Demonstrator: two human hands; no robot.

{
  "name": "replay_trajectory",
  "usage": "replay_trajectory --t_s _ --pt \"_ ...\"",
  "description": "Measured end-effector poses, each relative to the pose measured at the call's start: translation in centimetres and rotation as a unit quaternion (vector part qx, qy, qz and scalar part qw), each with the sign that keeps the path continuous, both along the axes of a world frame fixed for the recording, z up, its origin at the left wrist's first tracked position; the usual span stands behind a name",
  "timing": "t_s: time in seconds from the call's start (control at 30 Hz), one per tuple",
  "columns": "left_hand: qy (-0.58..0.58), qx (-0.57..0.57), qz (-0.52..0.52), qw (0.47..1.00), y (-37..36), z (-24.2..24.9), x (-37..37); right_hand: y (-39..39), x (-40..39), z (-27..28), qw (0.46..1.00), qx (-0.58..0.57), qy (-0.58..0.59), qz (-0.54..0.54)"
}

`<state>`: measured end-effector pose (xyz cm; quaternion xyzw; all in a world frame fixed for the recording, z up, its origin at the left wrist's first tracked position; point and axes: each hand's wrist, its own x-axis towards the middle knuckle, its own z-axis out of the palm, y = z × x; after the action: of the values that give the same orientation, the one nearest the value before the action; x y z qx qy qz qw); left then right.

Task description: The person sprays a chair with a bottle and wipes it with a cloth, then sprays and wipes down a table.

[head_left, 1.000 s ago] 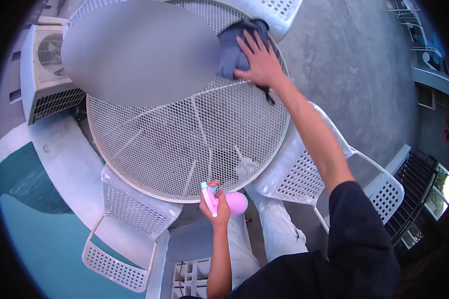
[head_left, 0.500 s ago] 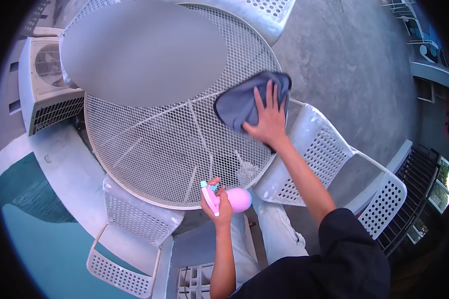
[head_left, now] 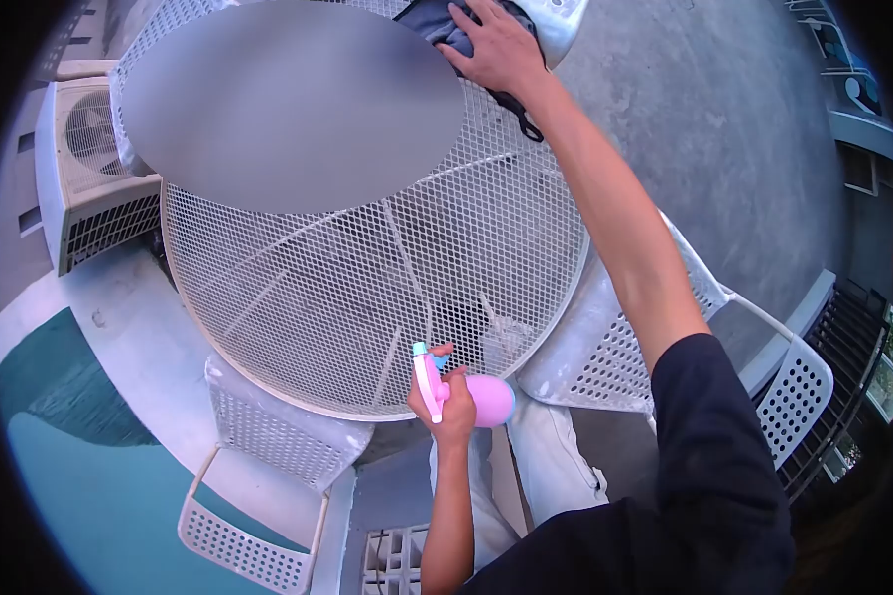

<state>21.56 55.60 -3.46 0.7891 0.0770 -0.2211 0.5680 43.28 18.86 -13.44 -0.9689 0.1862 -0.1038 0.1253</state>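
Note:
My left hand [head_left: 454, 409] is wrapped round the neck of a pink spray bottle [head_left: 492, 401] with a pale blue nozzle tip and trigger, held tilted above the table's near rim. At the far right of the round white mesh table [head_left: 268, 288], my right hand [head_left: 503, 52] lies spread on a dark grey cloth [head_left: 425, 20] with black edging, pressing it down. A loop of the cloth hangs out beneath my wrist. Part of the cloth runs past the top of the view, and a grey blurred oval hides much of the tabletop.
White perforated metal chairs stand round the table, one at right [head_left: 605, 347] and one at lower left [head_left: 278, 436]. An air conditioner unit [head_left: 94, 169] sits at left, above teal water [head_left: 89, 496]. Concrete floor [head_left: 724, 149] stretches to the right.
My right hand has slid the cloth away from me, from the table's right side to its far edge. My left hand still holds the spray bottle, shifted slightly.

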Motion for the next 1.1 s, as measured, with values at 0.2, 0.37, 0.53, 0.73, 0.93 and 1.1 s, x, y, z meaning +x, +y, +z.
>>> replay_trajectory --t_s 0.2,0.37,0.53,0.73,0.93,1.1 --pt "-0.048 0.002 -0.025 0.999 0.0 0.3 -0.2 0.1 -9.3 0.4 0.996 0.039 -0.055 -0.05" --pt "-0.031 0.004 0.009 0.999 0.0 0.0 0.0 3.0 -17.6 3.1 0.974 0.186 0.04 -0.125" --pt "-0.037 -0.002 0.009 0.999 0.0 -0.1 -0.1 5.9 -19.7 2.1 0.97 0.174 -0.051 -0.165" --pt "-0.062 0.011 -0.003 0.998 -0.1 0.0 -0.3 9.8 -22.1 2.7 0.952 0.212 -0.073 -0.21" --pt "-0.026 0.008 -0.022 0.999 0.9 -0.3 -0.4 15.4 -27.3 3.3 0.936 0.257 0.009 -0.24" --pt "-0.04 -0.001 -0.001 0.999 1.0 -0.4 -0.3 19.3 -27.0 3.9 0.966 0.084 0.142 -0.197"
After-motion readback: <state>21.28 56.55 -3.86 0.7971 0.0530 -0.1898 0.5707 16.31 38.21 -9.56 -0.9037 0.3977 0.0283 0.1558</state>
